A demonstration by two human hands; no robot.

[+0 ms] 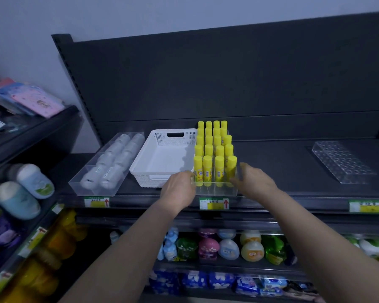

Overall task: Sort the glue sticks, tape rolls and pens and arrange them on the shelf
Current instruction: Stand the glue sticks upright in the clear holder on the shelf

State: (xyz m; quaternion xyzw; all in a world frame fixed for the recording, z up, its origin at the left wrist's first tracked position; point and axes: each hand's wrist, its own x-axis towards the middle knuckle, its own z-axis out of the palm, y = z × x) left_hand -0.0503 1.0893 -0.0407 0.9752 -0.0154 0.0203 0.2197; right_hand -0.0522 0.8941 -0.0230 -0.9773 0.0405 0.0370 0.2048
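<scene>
Several yellow glue sticks [214,149] stand upright in rows inside a clear divided organiser [216,190] on the dark shelf [282,167]. My left hand [179,189] grips the organiser's front left corner. My right hand [255,180] holds its front right side. To the left of the glue sticks sits an empty white perforated basket [162,158]. Further left, a clear tray [90,189] holds several white tape rolls [114,160]. No pens are in view.
A clear holder with round holes [342,162] lies empty on the shelf's right part. Price labels [213,204] line the shelf's front edge. Lower shelves hold colourful bottles and packets. A side shelf at left carries jars and pink packets [34,100].
</scene>
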